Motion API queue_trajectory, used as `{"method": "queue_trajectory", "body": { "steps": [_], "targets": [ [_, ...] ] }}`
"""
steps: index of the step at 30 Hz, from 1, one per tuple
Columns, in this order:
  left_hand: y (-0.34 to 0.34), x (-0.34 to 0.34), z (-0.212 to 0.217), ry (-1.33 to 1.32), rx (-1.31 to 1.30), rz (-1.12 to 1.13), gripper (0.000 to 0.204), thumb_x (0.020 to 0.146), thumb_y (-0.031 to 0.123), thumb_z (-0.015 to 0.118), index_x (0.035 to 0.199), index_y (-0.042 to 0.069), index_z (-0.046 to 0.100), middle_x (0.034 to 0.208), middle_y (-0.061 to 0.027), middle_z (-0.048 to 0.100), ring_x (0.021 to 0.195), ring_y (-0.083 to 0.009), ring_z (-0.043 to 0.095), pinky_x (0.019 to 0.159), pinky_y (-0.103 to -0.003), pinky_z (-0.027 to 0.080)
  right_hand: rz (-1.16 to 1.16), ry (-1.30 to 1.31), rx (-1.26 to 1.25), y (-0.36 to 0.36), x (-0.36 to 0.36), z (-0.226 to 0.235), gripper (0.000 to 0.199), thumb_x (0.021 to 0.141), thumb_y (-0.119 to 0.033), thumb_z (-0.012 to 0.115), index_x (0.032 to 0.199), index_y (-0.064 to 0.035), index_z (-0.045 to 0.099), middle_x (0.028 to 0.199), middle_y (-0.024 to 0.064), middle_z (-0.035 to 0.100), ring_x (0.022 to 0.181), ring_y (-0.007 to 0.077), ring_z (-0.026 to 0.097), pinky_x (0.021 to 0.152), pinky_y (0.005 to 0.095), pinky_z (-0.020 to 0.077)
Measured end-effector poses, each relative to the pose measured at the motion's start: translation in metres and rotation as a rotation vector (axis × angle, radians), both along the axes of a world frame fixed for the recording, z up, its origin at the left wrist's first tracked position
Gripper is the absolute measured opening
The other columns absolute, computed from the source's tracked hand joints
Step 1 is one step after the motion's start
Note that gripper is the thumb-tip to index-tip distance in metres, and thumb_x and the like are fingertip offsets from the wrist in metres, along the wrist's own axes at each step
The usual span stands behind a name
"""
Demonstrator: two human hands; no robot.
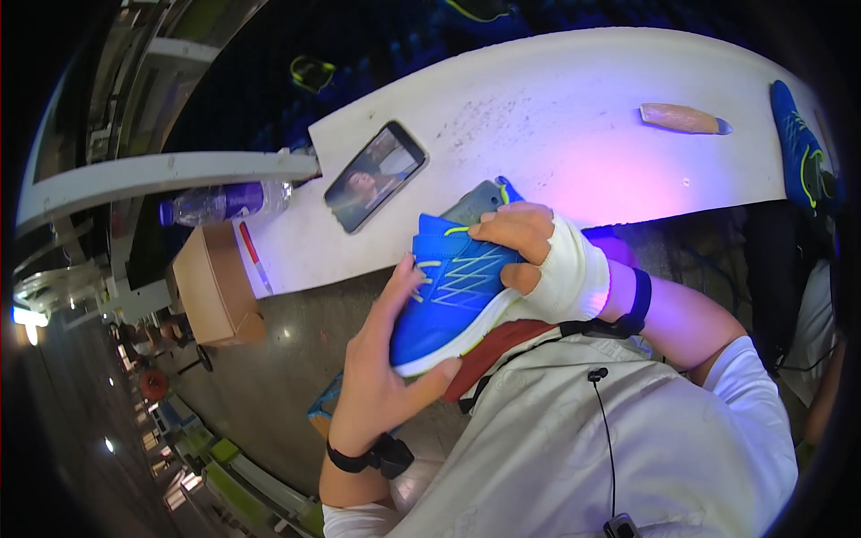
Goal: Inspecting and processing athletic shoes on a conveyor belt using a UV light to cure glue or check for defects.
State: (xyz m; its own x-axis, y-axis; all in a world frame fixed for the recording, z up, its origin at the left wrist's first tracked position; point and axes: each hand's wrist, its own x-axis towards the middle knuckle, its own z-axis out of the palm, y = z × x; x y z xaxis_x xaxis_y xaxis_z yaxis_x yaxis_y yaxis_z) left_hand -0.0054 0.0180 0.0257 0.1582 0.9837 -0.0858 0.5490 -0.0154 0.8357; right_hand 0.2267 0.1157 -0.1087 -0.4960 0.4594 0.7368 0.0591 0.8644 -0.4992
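Note:
Between my hands is a blue sneaker [448,291] with pale crisscross lines, yellow-green trim and a white sole. It is tilted, with its toe toward me. My left hand [381,363] is wrapped round the toe end, thumb by the sole and fingers along the far side near the lace ends. My right hand [547,255], in a white fingerless wrap, holds the sneaker by its collar and side, fingertips at the yellow-green edge of the tongue. A grey-green block [478,203], like a shoe last, sticks out of the opening.
On the white table [538,99] lie a phone [375,177] with a lit screen, a red pen-like tool [255,255] and a brown-handled tool [683,118]. Another blue sneaker [796,143] stands far right. A bottle [229,204] and cardboard box [213,285] are at the left.

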Motion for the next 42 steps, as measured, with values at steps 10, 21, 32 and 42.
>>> {"method": "queue_trajectory", "body": {
  "steps": [10, 21, 32, 42],
  "targets": [
    [0.008, 0.019, -0.009, 0.489, -0.315, 0.128, 0.105, 0.076, 0.054, 0.089, 0.154, -0.002, 0.048, 0.111, -0.0196, 0.078, 0.097, -0.036, 0.079, 0.083, -0.045, 0.063, -0.061, -0.025, 0.05, -0.008, -0.011, -0.009, 0.043, 0.068, -0.019, 0.082, 0.098, -0.0118, 0.051, 0.132, 0.0138, 0.065, 0.113, 0.0341, 0.066, 0.097, 0.05, 0.0597],
    [0.026, 0.016, 0.033, 0.137, -0.024, -0.137, 0.086, 0.081, 0.03, 0.089, 0.154, 0.005, 0.053, 0.134, -0.0239, 0.069, 0.12, -0.0363, 0.072, 0.097, -0.042, 0.06, -0.093, 0.307, -0.517, -0.015, 0.026, 0.027, 0.044, 0.081, -0.004, 0.091, 0.101, -0.0079, 0.052, 0.136, 0.0249, 0.062, 0.134, 0.0452, 0.061, 0.107, 0.0543, 0.0556],
    [0.014, 0.109, -0.1, -0.254, 0.48, 0.043, 0.063, 0.074, 0.002, 0.088, 0.13, 0.0, 0.06, 0.127, -0.0199, 0.064, 0.118, -0.0414, 0.063, 0.1, -0.051, 0.053, -0.005, -0.047, -0.396, -0.017, 0.089, 0.118, 0.079, 0.07, -0.053, 0.096, 0.12, -0.0027, 0.063, 0.112, 0.0208, 0.075, 0.109, 0.0411, 0.075, 0.103, 0.0556, 0.0571],
    [0.013, 0.123, -0.073, -0.523, 0.557, 0.103, 0.044, 0.082, 0.015, 0.093, 0.104, 0.005, 0.057, 0.096, -0.0109, 0.055, 0.074, -0.0232, 0.054, 0.061, -0.034, 0.044, 0.055, -0.138, -0.421, -0.012, 0.073, 0.135, 0.066, 0.068, -0.028, 0.102, 0.119, -0.0014, 0.068, 0.115, 0.0202, 0.076, 0.112, 0.0387, 0.076, 0.101, 0.0502, 0.0586]
  ]
}}
